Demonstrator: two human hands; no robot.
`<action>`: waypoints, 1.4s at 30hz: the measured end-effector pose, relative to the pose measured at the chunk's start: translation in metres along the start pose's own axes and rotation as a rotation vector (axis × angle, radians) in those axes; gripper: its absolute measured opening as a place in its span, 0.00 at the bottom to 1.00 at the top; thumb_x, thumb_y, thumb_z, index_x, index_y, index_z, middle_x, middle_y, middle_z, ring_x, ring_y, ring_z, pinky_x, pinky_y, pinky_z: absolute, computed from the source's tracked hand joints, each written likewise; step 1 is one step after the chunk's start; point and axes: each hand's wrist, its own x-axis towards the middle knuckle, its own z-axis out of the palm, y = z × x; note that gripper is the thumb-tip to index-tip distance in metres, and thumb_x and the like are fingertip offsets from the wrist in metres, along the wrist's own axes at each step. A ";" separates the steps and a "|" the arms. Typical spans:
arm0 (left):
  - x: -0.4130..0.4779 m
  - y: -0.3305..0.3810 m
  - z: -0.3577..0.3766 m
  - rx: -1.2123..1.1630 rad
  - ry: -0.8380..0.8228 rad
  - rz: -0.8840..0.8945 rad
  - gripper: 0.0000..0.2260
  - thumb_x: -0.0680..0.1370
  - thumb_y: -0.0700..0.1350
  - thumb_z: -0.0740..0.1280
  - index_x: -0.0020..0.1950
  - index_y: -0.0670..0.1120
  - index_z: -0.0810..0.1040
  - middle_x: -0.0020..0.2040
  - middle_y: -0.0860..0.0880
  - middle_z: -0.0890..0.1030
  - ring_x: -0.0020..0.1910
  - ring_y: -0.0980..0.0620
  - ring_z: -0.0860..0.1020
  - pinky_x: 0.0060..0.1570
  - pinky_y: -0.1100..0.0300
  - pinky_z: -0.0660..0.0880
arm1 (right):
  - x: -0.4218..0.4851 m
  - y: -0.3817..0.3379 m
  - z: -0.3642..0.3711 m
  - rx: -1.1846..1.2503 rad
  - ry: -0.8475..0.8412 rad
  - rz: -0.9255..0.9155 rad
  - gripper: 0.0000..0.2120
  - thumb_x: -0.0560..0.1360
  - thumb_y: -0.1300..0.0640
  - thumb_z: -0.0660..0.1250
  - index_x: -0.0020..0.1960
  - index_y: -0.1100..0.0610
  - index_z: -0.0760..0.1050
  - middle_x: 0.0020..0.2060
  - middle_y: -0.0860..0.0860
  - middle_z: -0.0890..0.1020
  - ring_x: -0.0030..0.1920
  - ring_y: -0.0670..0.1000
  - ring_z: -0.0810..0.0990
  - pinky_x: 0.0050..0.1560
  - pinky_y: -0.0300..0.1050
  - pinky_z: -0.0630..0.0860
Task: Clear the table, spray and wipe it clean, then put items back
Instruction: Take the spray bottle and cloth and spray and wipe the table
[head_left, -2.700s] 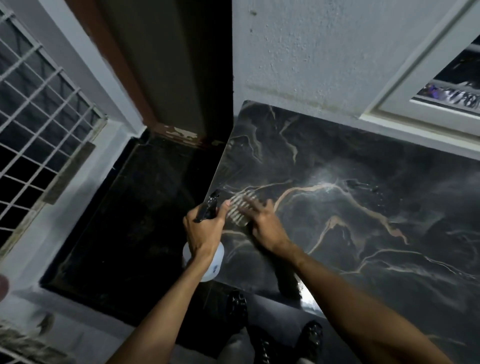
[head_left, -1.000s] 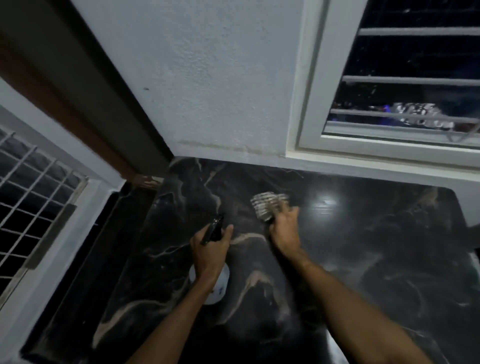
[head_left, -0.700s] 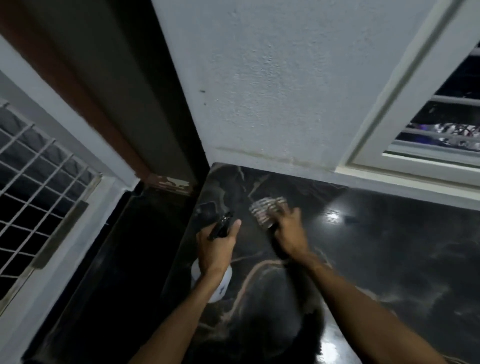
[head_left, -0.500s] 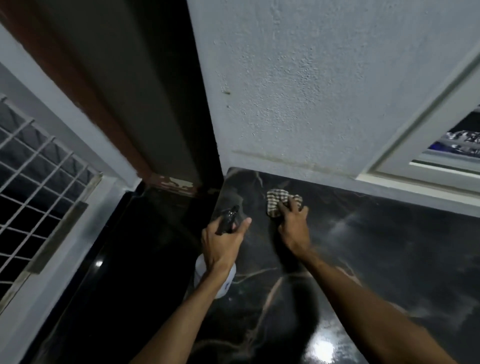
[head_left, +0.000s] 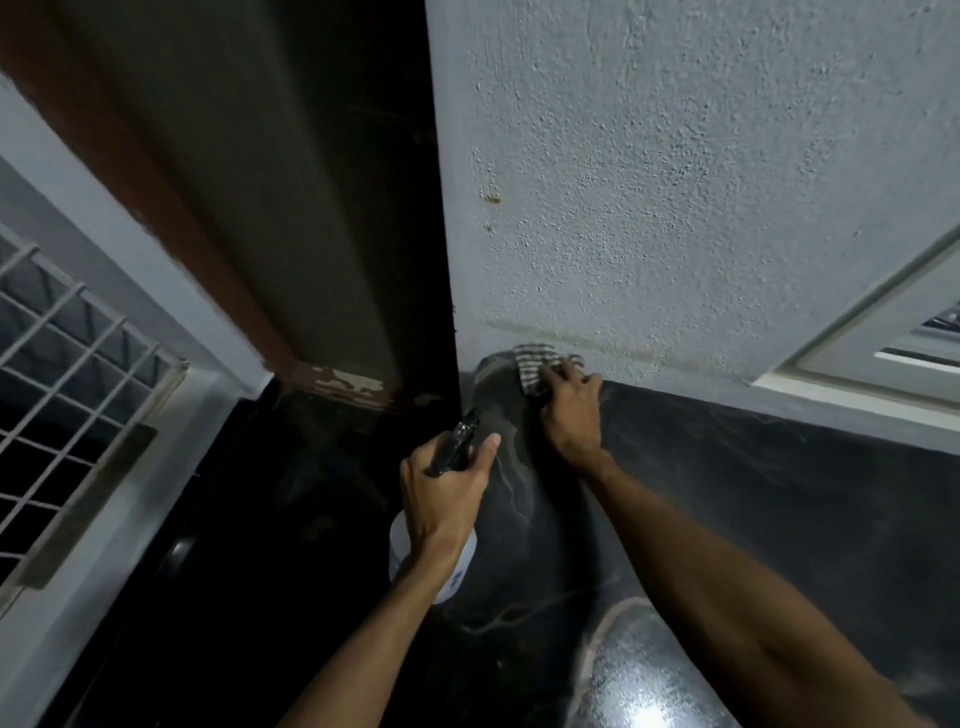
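Observation:
The black marble table (head_left: 779, 493) with pale veins runs along the white wall. My right hand (head_left: 569, 410) presses a checked cloth (head_left: 535, 366) onto the table's far left corner, right where it meets the wall. My left hand (head_left: 447, 493) grips a spray bottle (head_left: 457, 571) by its black trigger head; the white body hangs below my palm, over the table's left edge. The table surface around both hands carries nothing else.
A textured white wall (head_left: 675, 182) backs the table. A dark door gap with a brown frame (head_left: 337, 384) lies left of the corner. A white window grille (head_left: 62, 364) stands at far left, a window frame (head_left: 883, 353) at right. Dark floor lies below left.
My right hand has slid the cloth away from me, from mid-table to the far left corner against the wall. My left hand has kept hold of the spray bottle beside it.

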 end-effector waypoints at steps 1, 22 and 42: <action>-0.002 0.000 0.000 -0.006 -0.008 0.000 0.20 0.71 0.64 0.71 0.34 0.47 0.81 0.32 0.54 0.82 0.35 0.56 0.82 0.40 0.51 0.80 | 0.001 0.001 -0.002 0.005 0.010 0.078 0.26 0.74 0.65 0.59 0.72 0.55 0.70 0.75 0.56 0.65 0.63 0.65 0.64 0.62 0.56 0.71; -0.097 0.069 0.071 0.044 -0.079 0.108 0.19 0.73 0.47 0.78 0.27 0.45 0.75 0.25 0.52 0.77 0.27 0.54 0.77 0.35 0.58 0.75 | -0.102 0.170 -0.071 -0.140 -0.018 0.007 0.30 0.75 0.63 0.60 0.76 0.51 0.64 0.77 0.56 0.62 0.63 0.62 0.65 0.68 0.56 0.66; -0.200 0.039 -0.016 0.014 0.183 -0.164 0.15 0.73 0.49 0.78 0.31 0.44 0.80 0.28 0.52 0.80 0.32 0.58 0.80 0.34 0.65 0.73 | -0.150 0.102 -0.037 -0.051 -0.008 -0.106 0.27 0.71 0.62 0.64 0.71 0.55 0.71 0.73 0.62 0.66 0.66 0.71 0.67 0.66 0.56 0.60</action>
